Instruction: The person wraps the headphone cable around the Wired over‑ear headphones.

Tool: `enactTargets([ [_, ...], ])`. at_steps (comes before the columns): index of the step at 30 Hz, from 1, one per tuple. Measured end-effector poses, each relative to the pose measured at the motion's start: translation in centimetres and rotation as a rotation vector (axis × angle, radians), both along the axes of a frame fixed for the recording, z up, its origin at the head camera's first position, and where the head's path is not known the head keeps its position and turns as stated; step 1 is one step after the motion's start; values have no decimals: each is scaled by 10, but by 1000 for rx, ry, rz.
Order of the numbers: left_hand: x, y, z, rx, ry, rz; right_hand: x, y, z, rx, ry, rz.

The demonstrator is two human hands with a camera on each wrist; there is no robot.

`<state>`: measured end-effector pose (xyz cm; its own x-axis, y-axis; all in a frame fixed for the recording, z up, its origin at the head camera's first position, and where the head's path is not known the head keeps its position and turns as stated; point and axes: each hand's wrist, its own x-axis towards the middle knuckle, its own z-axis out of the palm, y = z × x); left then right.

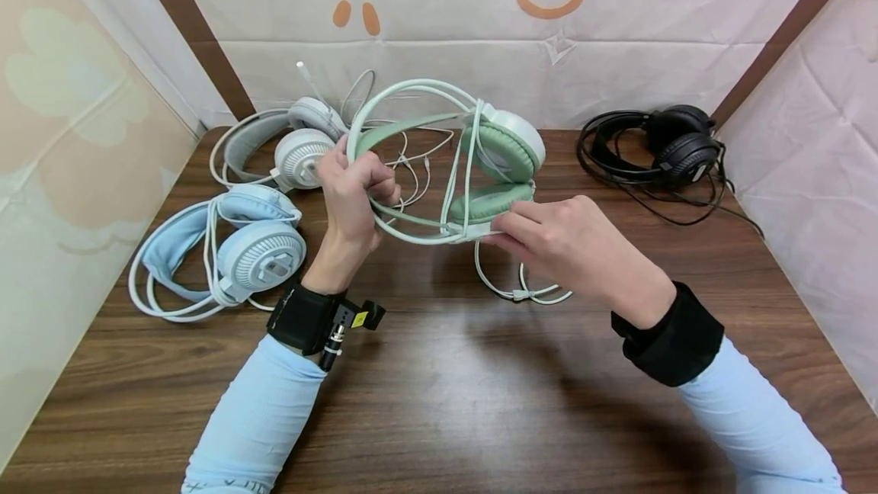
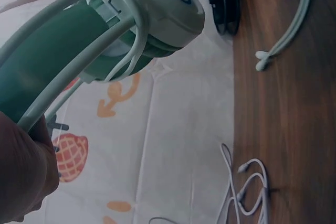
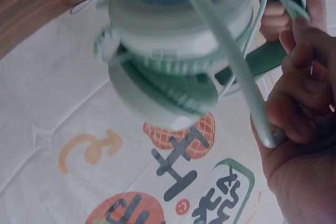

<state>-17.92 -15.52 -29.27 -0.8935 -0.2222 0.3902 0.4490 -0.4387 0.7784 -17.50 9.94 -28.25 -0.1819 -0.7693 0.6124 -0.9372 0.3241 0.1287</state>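
Both hands hold a mint-green headset point(image 1: 504, 151) above the table, its headband toward the left and ear cups toward the right. The left hand point(image 1: 353, 197) grips the headband point(image 2: 58, 59). At the near ear cup point(image 3: 173, 30), the right hand point(image 1: 576, 246) pinches the headset's edge with curled fingers; exactly what lies between the fingertips is partly hidden. Strands of the pale cable point(image 1: 469, 166) wrap round the band beside the cups. A loop of cable with its plug end point(image 1: 524, 294) hangs below. In the right wrist view a microphone boom point(image 3: 231, 51) crosses the cup.
A pale blue headset point(image 1: 264, 254) lies at the left, with a grey-white headset point(image 1: 305, 155) behind it. Its loose white cable point(image 1: 428, 147) spreads along the back. A black headset point(image 1: 689, 158) lies at the back right. Printed cloth walls point(image 1: 446, 59) enclose the wooden table point(image 1: 439, 402).
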Motion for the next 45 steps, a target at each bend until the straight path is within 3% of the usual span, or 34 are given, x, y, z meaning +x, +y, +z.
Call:
enactTargets([
  [6,7,0,-5,-113,-41,4,-2,5,11,38,19,28],
  [10,9,-1,-9,-261,-62,55,-4,6,21,34,44,44],
  [13,10,-1,-12,-347,-71,56,-7,7,28,34,44,46],
  [19,15,-1,-14,-381,-93,-46,-25,13,34,16,13,31],
  [24,21,-1,-14,-425,-95,-140,-42,24,34,-48,-129,36],
  [26,22,-2,-14,-375,-73,-218,-48,28,33,-76,-207,48],
  [33,24,-8,-18,-61,34,-573,-66,44,33,-244,-391,84],
  [39,24,-13,-20,20,112,-699,-85,60,31,-360,-488,63],
  [45,28,-15,-17,81,129,-739,-99,75,24,-526,-652,-40],
])
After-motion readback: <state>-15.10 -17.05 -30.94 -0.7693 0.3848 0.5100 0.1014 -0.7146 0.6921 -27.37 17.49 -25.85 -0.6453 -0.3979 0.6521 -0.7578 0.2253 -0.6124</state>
